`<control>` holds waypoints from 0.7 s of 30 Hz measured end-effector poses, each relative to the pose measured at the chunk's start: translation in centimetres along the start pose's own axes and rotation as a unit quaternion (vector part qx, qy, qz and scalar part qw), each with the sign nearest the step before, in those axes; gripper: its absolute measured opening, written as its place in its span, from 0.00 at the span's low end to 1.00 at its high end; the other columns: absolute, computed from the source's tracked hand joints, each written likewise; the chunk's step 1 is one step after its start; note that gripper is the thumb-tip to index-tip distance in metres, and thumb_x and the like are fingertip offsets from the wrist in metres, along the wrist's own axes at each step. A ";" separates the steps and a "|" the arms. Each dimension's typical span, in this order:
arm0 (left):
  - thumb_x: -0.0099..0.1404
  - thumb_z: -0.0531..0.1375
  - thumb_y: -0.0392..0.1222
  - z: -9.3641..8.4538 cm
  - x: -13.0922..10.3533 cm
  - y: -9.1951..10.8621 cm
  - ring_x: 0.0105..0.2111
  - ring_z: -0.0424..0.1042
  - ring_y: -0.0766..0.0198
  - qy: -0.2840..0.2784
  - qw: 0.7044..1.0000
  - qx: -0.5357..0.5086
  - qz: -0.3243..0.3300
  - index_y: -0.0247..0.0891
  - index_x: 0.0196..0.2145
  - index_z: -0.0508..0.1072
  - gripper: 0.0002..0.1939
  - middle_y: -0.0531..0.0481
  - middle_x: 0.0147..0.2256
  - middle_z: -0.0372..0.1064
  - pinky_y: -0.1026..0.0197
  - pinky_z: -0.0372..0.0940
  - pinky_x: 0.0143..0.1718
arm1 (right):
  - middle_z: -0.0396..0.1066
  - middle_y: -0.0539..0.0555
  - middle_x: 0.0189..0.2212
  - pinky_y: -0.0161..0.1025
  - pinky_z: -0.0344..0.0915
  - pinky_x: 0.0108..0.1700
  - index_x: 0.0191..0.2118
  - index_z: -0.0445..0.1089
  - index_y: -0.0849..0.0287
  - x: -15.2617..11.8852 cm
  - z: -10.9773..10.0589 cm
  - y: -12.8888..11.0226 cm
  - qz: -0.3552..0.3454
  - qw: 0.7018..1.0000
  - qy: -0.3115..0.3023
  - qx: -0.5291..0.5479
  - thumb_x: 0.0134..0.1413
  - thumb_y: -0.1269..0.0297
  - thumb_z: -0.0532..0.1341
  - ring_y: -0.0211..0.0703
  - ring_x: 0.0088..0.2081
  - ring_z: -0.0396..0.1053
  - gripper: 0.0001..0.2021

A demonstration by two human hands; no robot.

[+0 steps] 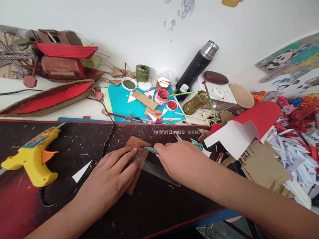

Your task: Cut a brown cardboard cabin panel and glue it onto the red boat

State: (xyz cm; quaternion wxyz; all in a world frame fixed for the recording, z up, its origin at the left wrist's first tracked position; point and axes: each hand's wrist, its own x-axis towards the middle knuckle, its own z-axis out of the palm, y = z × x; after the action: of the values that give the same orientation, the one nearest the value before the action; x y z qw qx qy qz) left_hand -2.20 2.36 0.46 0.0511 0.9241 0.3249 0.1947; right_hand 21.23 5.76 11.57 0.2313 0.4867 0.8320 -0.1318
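A reddish-brown painted strip of cardboard [136, 141] lies on the dark mat, with a clear ruler [159, 172] laid slantwise across it. My left hand [112, 174] rests over both, its fingers stretched out and pressing them down. In my right hand [179, 161] is a craft knife with a green body [151, 150], gripped between thumb and fingers. The tip of the knife is at the cardboard, just above the ruler and close to my left fingertips. Part of the cardboard and of the ruler is hidden beneath my left hand.
At left a yellow glue gun [37, 157] and a white paper scrap [81, 171] lie on the mat. Behind are model boats [50, 98], paint jars [142, 73] and a black thermos [195, 68]. Red paper [249, 118], cardboard [264, 166] and paper strips [294, 159] crowd the right.
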 end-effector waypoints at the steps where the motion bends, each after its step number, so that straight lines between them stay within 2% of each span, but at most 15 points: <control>1: 0.72 0.53 0.33 0.0 0.0 0.0 0.60 0.71 0.43 0.000 1.000 -0.002 -0.002 0.38 0.56 0.75 0.19 0.37 0.58 0.75 0.42 0.68 0.55 | 0.78 0.57 0.28 0.40 0.62 0.30 0.48 0.69 0.59 0.0 0.0 0.0 0.002 1.000 -0.004 0.001 0.72 0.66 0.56 0.54 0.33 0.80 0.07; 7: 0.75 0.51 0.35 -0.1 0.1 0.0 0.59 0.70 0.44 0.002 1.000 0.012 0.007 0.38 0.52 0.77 0.17 0.39 0.57 0.76 0.43 0.68 0.54 | 0.78 0.57 0.28 0.41 0.60 0.29 0.46 0.69 0.58 0.0 0.1 0.1 0.003 1.000 0.001 -0.003 0.71 0.65 0.56 0.55 0.33 0.80 0.06; 11: 0.74 0.51 0.33 -0.1 0.1 0.1 0.59 0.70 0.44 0.001 1.000 0.007 0.000 0.38 0.55 0.76 0.19 0.39 0.57 0.76 0.43 0.68 0.55 | 0.78 0.57 0.28 0.41 0.60 0.29 0.46 0.69 0.58 -0.1 0.0 0.1 0.002 1.000 -0.002 -0.009 0.71 0.65 0.57 0.54 0.32 0.80 0.06; 15: 0.73 0.52 0.33 0.1 -0.1 0.1 0.60 0.70 0.44 -0.003 1.000 0.001 -0.007 0.39 0.54 0.77 0.18 0.39 0.57 0.76 0.42 0.68 0.55 | 0.79 0.57 0.30 0.40 0.60 0.29 0.47 0.69 0.58 -0.1 -0.6 0.1 0.013 1.000 -0.023 -0.004 0.73 0.64 0.56 0.53 0.32 0.79 0.06; 21: 0.74 0.51 0.34 0.0 0.0 0.1 0.60 0.69 0.43 -0.009 1.000 0.006 -0.003 0.38 0.53 0.77 0.18 0.39 0.58 0.75 0.42 0.68 0.55 | 0.80 0.57 0.34 0.41 0.61 0.32 0.48 0.70 0.58 0.7 -0.9 -0.1 0.004 1.000 -0.018 0.021 0.72 0.66 0.55 0.52 0.34 0.79 0.07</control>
State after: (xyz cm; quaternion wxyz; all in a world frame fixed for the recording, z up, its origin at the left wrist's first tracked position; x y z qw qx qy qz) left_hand -2.16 2.27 0.45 0.0487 0.9250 0.3286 0.1847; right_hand 20.67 6.65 11.94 0.2365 0.4919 0.8231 -0.1572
